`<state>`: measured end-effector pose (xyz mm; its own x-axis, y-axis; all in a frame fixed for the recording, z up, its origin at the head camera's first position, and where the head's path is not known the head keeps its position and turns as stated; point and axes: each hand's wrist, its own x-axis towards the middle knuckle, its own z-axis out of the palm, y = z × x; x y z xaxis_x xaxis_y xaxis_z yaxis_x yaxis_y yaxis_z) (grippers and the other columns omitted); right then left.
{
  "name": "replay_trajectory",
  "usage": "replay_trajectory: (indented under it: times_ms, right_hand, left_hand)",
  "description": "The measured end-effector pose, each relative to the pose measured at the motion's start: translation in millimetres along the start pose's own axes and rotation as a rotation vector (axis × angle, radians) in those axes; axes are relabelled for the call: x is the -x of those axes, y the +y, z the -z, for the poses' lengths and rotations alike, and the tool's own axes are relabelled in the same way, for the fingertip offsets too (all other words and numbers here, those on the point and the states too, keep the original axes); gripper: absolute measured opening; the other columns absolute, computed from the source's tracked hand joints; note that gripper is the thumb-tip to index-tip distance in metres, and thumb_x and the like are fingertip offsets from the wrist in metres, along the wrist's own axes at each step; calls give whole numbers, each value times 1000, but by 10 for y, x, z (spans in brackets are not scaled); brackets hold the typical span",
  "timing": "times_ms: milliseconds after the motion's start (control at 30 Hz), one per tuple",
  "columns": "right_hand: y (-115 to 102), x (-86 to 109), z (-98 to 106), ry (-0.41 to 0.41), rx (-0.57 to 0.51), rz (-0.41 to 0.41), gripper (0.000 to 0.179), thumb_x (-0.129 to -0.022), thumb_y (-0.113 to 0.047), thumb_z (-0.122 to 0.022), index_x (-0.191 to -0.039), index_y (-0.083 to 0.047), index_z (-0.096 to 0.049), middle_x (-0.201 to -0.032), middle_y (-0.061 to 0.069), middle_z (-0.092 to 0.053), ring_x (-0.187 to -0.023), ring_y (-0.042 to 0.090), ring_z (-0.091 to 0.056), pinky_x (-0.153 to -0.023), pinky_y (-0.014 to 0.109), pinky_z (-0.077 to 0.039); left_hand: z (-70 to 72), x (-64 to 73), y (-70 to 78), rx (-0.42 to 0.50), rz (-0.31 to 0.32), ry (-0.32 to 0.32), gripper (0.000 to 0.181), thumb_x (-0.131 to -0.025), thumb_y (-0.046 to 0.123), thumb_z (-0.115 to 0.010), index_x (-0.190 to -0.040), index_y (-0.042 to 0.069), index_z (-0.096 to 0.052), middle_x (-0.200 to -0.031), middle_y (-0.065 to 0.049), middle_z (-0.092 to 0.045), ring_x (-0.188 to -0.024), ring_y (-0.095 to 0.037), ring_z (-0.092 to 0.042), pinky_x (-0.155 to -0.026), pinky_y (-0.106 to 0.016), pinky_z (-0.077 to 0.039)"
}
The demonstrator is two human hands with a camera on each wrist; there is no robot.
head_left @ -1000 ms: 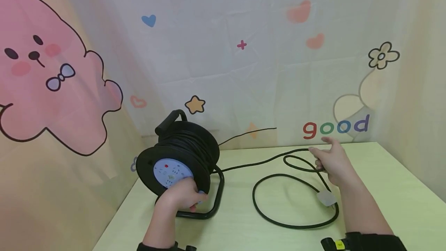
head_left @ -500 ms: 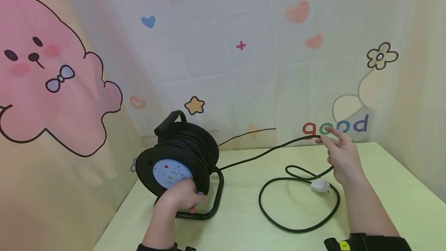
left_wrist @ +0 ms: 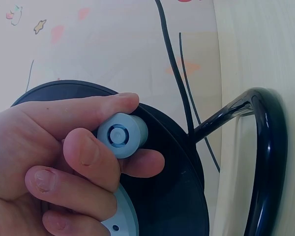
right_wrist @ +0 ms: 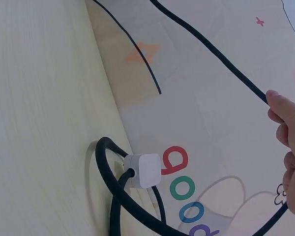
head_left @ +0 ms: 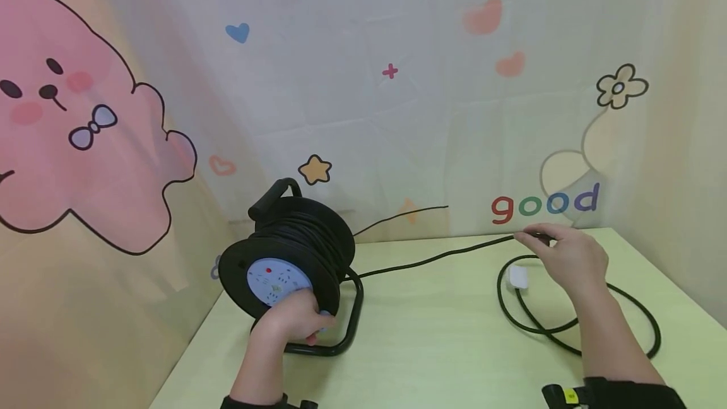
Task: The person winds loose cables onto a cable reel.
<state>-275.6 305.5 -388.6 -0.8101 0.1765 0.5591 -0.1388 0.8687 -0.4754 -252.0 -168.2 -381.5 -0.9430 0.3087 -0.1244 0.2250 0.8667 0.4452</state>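
A black extension cable reel (head_left: 237, 279) with a pale blue socket face (head_left: 276, 275) stands at the left of the table. At its lower front, my left hand (head_left: 291, 317) holds the light blue winding knob (left_wrist: 122, 134) between thumb and fingers, as the left wrist view shows. A black power cable (head_left: 428, 260) runs from the reel across to the right. Toward the table's back right, my right hand (head_left: 570, 264) pinches that cable. Its tail lies in loops below the hand, and the white plug (head_left: 517, 277) rests within them.
The reel's black tube stand (head_left: 356, 320) reaches out on the table (head_left: 420, 346). A printed curtain (head_left: 352, 100) hangs behind the table's back edge, and fabric also hangs at both sides.
My right hand rose slightly with the cable, then came down and shifted right. The loops of cable slid right and changed shape, and the plug moved farther back. My left hand stays on the knob.
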Motion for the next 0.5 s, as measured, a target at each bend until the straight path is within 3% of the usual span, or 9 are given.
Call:
replay_trajectory:
  times_ms: [300, 500]
  right_hand:
    - [-37, 13, -17, 11, -9, -3, 38, -85, -61, -60, -100, -28, -73, -83, -2, -69, -75, 21, -56, -54, 38, -35]
    - [-116, 29, -53, 7, 11, 7, 39, -86, -61, -59, -96, -26, -73, -77, -4, -67, -72, 21, -58, -51, 37, -36]
  left_hand:
    - [-6, 16, 0, 1, 1, -3, 45, -85, 35, -67, -48, 12, -54, -44, 4, -54, -55, -13, -54, -52, -29, -39]
    - [-41, 3, -107, 19, 13, -21, 45, -86, 38, -66, -50, 11, -58, -43, 4, -54, -50, -12, -50, -48, -27, -35]
